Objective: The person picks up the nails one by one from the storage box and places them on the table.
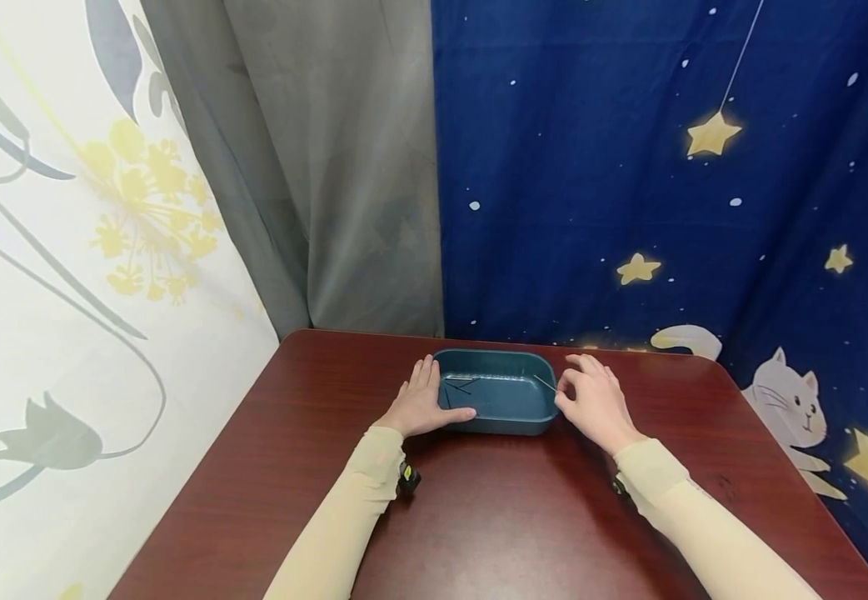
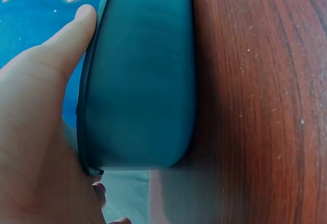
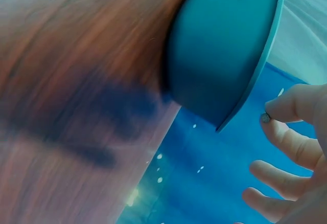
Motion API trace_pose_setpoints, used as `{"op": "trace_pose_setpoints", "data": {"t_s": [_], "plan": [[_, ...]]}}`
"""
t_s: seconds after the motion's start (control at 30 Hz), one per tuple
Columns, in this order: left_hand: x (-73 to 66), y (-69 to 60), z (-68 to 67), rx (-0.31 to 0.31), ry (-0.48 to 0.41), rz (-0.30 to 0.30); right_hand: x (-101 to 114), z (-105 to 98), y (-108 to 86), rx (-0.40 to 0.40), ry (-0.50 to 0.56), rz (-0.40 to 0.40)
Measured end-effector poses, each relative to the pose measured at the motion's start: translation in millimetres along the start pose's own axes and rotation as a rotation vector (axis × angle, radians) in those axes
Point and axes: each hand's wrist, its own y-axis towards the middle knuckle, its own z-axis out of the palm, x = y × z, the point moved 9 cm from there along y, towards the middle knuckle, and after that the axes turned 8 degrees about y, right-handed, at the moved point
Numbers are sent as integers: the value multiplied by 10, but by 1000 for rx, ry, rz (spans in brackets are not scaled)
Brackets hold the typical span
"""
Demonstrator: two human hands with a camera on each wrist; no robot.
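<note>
Slender rod [image 1: 545, 383], pinched between the thumb and forefinger of the right hand [image 1: 593, 398], reaches over the right end of the teal tray [image 1: 505, 426]; whether it touches the rim cannot be told. A small, round grey tip shows at the pinching fingertips in the right wrist view. The other fingers of this grip stand apart, beside the tray. Left hand [image 1: 415, 407]: grip spread, fingers against the tray's left end, thumb along its near rim. Thin dark rods [image 1: 460, 387] lie inside the tray, toward its left end. The tray stands upright on the reddish-brown desk [image 1: 479, 508]; beyond it hangs a blue, star-patterned curtain [image 1: 591, 167].
</note>
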Motion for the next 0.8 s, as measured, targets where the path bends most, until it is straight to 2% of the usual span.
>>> {"op": "trace_pose_setpoints", "data": {"t_s": [0.27, 0.8], "plan": [[-4, -24, 6, 19, 11, -10, -160, -53, -171, -11, -14, 31], [-38, -67, 10, 29, 34, 4, -347, 44, -405, 77, -42, 97]]}}
